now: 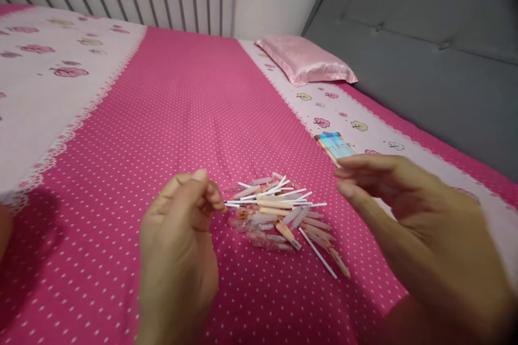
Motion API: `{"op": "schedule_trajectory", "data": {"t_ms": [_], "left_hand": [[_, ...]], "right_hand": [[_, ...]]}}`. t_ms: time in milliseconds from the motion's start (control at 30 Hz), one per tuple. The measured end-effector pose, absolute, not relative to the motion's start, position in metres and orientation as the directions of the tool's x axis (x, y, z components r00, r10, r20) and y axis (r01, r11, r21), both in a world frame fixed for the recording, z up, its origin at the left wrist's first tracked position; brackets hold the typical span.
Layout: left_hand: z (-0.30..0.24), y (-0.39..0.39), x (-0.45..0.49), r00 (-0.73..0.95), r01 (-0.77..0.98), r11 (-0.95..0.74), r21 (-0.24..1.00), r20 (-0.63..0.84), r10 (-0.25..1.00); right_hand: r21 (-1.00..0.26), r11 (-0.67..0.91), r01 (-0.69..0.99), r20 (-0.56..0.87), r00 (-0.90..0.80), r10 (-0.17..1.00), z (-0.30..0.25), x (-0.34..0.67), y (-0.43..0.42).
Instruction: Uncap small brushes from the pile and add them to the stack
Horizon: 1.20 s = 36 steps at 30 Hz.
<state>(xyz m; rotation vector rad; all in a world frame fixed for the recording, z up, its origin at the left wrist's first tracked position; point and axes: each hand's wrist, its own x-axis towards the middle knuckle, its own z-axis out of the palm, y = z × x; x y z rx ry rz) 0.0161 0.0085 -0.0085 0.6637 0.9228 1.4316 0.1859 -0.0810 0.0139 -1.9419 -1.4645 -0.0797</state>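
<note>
- We find a loose pile of slim sticks, white, pale pink and beige, many in clear printed plastic sleeves (pixel 279 214), at the near middle of the scene, on the bed
- We note that the sticks point in various directions, several crossing one another; one plain white stick (pixel 318 253) lies slanted at the near right edge of the pile
- We see the left hand (pixel 180 242) just left of the pile, fingers curled in and thumb laid against the index finger; we cannot tell whether the fingertips grip a stick
- We see the right hand (pixel 421 232) to the right, thumb and forefinger brought close together; we cannot tell whether anything is pinched between them
- We record a flat blue rectangular packet with a brown edge (pixel 335 144) just beyond the right fingertips, partly covered by them; contact cannot be confirmed
- We record a bright pink bedsheet with white dots (pixel 182 118) beneath, a shiny pale pink pillow (pixel 305 59) at far right and a grey padded headboard (pixel 424 21) beyond it
</note>
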Motion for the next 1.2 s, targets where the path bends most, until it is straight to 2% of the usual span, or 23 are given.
{"op": "schedule_trajectory", "data": {"t_ms": [100,167,267,367,500,633,833,900,1100,1200], "left_hand": [[-0.022,0.012,0.017,-0.05,-0.24,-0.006,0.971,-0.006,0.999],[-0.031,0.014,0.018,0.04,-0.006,0.008,1.0,-0.007,0.999],[-0.043,0.017,0.022,0.23,0.336,-0.057,0.94,-0.023,0.973],[-0.054,0.018,0.029,0.415,0.485,-0.254,0.837,0.036,0.909],[-0.064,0.015,0.04,0.676,0.453,-0.492,0.743,0.073,0.733],[-0.071,0.01,0.049,0.841,0.373,-0.627,0.683,0.037,0.54],[-0.08,0.0,0.06,0.853,0.416,-0.76,0.5,0.076,0.516],[-0.083,-0.002,0.061,0.852,0.418,-0.774,0.475,0.09,0.516],[-0.081,0.001,0.06,0.855,0.41,-0.757,0.509,0.075,0.514],[-0.076,0.004,0.059,0.841,0.37,-0.695,0.617,0.096,0.533]], "right_hand": [[-0.485,-0.151,0.862,0.292,0.322,0.901,0.008,0.191,-0.058],[-0.432,-0.206,0.878,0.151,0.296,0.943,-0.001,0.198,-0.054],[-0.278,-0.302,0.912,-0.066,0.296,0.953,-0.01,0.211,-0.055],[-0.114,-0.386,0.916,-0.266,0.346,0.9,-0.014,0.22,-0.055],[0.04,-0.454,0.89,-0.408,0.429,0.806,-0.02,0.226,-0.045],[0.057,-0.457,0.888,-0.48,0.426,0.767,-0.03,0.232,-0.036],[0.062,-0.399,0.915,-0.504,0.374,0.779,-0.038,0.237,-0.031],[0.07,-0.372,0.926,-0.507,0.354,0.786,-0.037,0.235,-0.03],[0.043,-0.352,0.935,-0.497,0.326,0.805,-0.035,0.236,-0.032],[-0.007,-0.37,0.929,-0.494,0.318,0.809,-0.037,0.241,-0.034]]}}
